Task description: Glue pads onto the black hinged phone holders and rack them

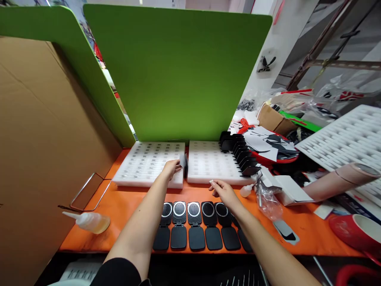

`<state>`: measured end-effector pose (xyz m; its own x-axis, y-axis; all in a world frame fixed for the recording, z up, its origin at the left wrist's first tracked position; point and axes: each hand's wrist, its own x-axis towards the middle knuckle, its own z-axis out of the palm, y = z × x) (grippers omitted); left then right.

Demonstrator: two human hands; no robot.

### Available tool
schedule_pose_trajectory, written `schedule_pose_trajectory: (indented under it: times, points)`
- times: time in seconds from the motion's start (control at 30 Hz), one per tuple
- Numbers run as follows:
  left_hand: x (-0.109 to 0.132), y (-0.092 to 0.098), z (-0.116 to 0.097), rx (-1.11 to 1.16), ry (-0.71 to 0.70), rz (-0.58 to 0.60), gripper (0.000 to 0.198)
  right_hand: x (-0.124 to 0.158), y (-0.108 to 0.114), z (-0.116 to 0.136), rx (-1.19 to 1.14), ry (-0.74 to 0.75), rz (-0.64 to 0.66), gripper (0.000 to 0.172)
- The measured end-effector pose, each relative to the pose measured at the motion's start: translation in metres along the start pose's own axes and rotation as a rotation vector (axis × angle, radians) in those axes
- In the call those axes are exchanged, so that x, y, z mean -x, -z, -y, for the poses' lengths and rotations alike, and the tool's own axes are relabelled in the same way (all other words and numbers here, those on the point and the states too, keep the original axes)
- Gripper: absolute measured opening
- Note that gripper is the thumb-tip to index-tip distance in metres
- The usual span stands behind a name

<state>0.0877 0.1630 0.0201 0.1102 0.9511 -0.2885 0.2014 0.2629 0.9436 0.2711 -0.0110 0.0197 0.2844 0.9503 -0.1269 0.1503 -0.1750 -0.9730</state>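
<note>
My left hand reaches over the right edge of the left white foam tray, its fingers pinched on a small part by the black pieces standing between the two trays. My right hand hovers just above a row of several open black hinged cases on the orange table, fingers curled and held together; I cannot make out anything in them. The right white foam tray carries a row of black pieces standing along its right edge.
A glue bottle lies at the left beside a wire stand. Green dividers and a cardboard sheet wall the bench. At the right are a red basin of paper scraps, a plastic bag, a large white slotted tray and a red bowl.
</note>
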Motion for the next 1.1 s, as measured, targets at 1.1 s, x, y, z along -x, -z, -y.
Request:
schedule_pose_trajectory:
  times: [1.1]
  points:
    - [0.044, 0.03, 0.009, -0.188, -0.226, -0.376, 0.033, 0.036, -0.019, 0.014, 0.264, 0.285, -0.028, 0.03]
